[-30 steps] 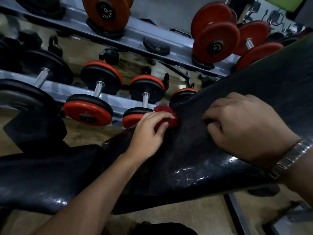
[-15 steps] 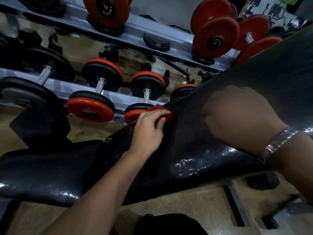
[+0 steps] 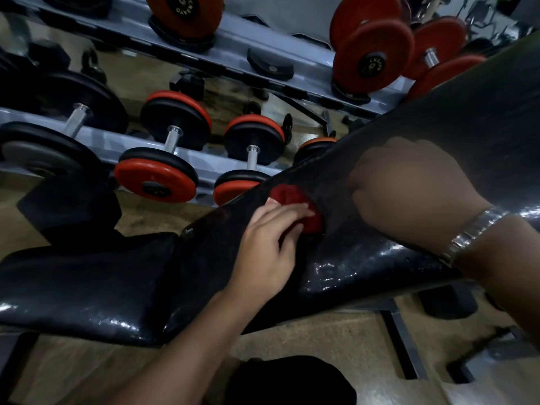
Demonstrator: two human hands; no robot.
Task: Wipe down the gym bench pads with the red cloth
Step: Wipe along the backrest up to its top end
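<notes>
A bunched red cloth (image 3: pixel 295 200) lies on the inclined black back pad (image 3: pixel 365 258) near its far edge. My left hand (image 3: pixel 268 244) presses on the cloth, fingers curled over its near side. My right hand (image 3: pixel 409 185), with a metal watch on the wrist, rests on the pad just right of the cloth; its fingers are blurred and seem curled against the pad. The flat black seat pad (image 3: pixel 87 282) joins the back pad at the lower left. Both pads look shiny and wet in patches.
Beyond the bench stands a grey dumbbell rack (image 3: pixel 96 141) with several black and red dumbbells (image 3: pixel 163 159). Red weight plates (image 3: pixel 371 57) sit on the upper rail. Below the bench are its metal frame bars (image 3: pixel 403 340) and the floor.
My left hand has slid the red cloth from the pad's far edge towards me and to the right. My right hand has stayed on the pad, and the view has shifted slightly.
</notes>
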